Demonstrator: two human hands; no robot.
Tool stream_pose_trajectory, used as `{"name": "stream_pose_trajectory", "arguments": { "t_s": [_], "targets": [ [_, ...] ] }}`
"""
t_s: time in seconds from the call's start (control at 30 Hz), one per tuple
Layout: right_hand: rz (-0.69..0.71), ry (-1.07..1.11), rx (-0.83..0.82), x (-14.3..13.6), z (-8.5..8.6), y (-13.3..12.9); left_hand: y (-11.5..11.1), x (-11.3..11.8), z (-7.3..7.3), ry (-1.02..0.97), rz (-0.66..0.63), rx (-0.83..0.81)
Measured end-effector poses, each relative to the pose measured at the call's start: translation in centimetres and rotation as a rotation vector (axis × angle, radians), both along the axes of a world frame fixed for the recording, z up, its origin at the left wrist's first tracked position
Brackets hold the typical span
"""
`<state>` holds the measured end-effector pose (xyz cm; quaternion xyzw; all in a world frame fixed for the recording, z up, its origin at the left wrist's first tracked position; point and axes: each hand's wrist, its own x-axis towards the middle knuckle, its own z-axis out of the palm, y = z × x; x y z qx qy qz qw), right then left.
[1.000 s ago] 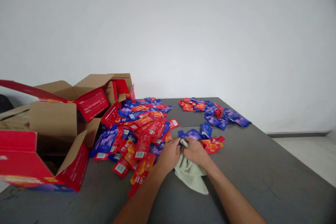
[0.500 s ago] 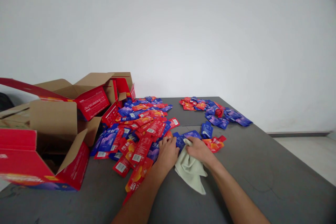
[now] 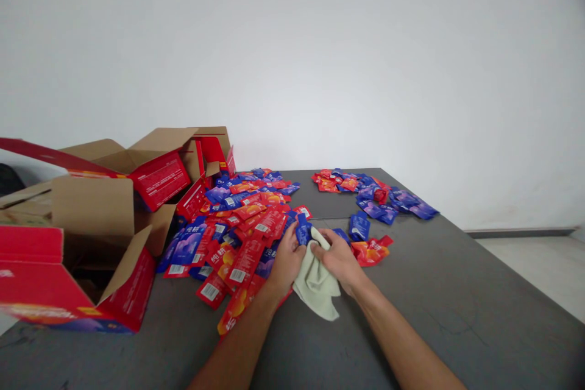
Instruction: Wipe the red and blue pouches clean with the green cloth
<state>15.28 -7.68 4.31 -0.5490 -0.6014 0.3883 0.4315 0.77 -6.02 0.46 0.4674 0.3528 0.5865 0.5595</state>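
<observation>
"What's the surface?"
"A dark grey table [image 3: 439, 311], seamed across"
"And on it?"
"Open red cartons [image 3: 31, 277] at left, a pouch heap [image 3: 249, 259] beside them, smaller pouch groups [image 3: 371, 209] to the right"

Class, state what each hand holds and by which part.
The left hand holds a blue pouch below its upper end; the right hand pinches the pale green cloth near its top edge.
</observation>
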Motion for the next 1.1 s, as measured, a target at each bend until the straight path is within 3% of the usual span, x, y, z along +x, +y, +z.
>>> {"name": "stream_pose_trajectory", "arguments": {
  "t_s": [0.13, 0.27, 0.37, 0.5, 0.6, 0.8, 0.93, 1.03, 1.1],
  "targets": [
    [-0.033, -0.155, 0.291, -1.3, -0.1, -0.7, 0.4, -0.8, 0.0, -0.050, 0.062, -0.044],
    [0.075, -0.293, 0.523, -2.3, -0.5, -1.5, 0.5, -1.3, 0.5, -0.149, 0.100, -0.064],
    [0.082, -0.334, 0.574, -1.8, -0.9, -1.1, -0.2, -1.4, 1.6, -0.114, -0.057, -0.085],
    [-0.081, -0.386, 0.646, 0.4, -1.0, 0.3, -1.6, -1.2, 2.8, -0.054, -0.318, -0.094],
    [-0.066, -0.446, 0.695, 1.2, -0.5, 0.6, -2.1, -0.8, 3.2, -0.038, -0.357, -0.072],
    [0.241, -0.627, 0.674, -0.9, 0.8, -1.5, -1.4, -1.4, 3.6, -0.157, -0.166, -0.066],
    [0.349, -0.666, 0.648, -1.7, 0.4, -2.0, -0.6, -2.2, 3.4, -0.173, 0.019, -0.107],
    [0.353, -0.614, 0.648, -1.4, -0.1, -1.6, -0.1, -2.5, 3.0, -0.117, 0.175, -0.119],
    [0.241, -0.520, 0.659, -1.0, -0.3, -1.1, 0.1, -2.7, 2.7, -0.076, 0.222, -0.106]
  ]
}}
